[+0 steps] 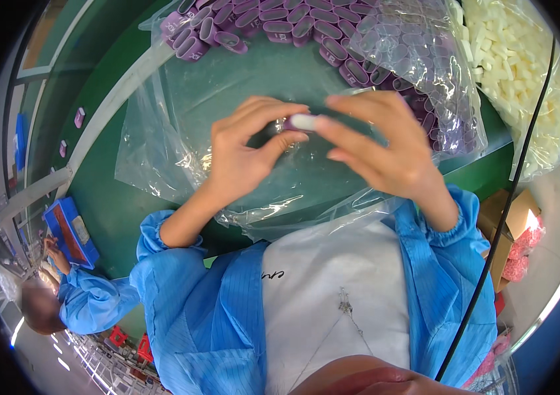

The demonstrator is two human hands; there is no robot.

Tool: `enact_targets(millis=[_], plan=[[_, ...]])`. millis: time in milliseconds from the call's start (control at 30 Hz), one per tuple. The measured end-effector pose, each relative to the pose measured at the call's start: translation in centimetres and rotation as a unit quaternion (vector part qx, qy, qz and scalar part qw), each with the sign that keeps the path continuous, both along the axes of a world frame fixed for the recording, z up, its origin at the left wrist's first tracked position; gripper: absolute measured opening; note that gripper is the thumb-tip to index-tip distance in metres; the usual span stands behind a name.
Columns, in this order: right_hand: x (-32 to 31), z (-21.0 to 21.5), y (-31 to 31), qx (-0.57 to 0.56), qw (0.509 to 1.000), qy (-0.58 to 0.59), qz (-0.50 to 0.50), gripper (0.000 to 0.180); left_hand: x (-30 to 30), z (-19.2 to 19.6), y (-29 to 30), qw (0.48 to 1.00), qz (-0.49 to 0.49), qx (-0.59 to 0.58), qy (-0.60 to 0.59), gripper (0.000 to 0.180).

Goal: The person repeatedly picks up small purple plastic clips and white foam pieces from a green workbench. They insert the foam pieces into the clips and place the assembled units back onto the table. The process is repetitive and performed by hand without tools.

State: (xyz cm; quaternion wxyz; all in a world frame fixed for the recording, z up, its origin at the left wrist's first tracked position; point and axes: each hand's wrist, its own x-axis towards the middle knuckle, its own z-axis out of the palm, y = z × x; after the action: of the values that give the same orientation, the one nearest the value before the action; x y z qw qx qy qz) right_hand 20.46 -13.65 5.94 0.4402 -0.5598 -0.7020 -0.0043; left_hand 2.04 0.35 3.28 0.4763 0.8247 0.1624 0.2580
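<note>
Where fingers meet, small piece (301, 122) half-hidden

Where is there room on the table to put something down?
The clear plastic sheet lies bare between the purple rings at the far edge and the left hand. It is crowded on the right: bagged purple rings and white pieces.

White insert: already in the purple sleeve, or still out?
Partly in. The white piece sticks out of the purple sleeve, pinched between the left hand and right hand.
</note>
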Motion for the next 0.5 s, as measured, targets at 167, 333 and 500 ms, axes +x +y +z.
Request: enact_targets(millis=[167, 333, 500], plan=[[-1.1, -2.8, 0.7, 0.022, 0.999, 0.023, 0.035, 0.041, 0.2, 0.0, -0.8, 1.000, -0.013, -0.018, -0.017, 0.031], [-1.2, -2.9, 0.3, 0.032, 0.999, 0.025, 0.035, 0.038, 0.4, 0.6, -0.6, 0.999, -0.035, 0.039, 0.002, 0.031], [1.8, -0.2, -1.4, 0.041, 0.993, 0.055, -0.098, 0.035, -1.8, 1.9, 2.8, 0.990, 0.065, 0.116, 0.049, 0.025]])
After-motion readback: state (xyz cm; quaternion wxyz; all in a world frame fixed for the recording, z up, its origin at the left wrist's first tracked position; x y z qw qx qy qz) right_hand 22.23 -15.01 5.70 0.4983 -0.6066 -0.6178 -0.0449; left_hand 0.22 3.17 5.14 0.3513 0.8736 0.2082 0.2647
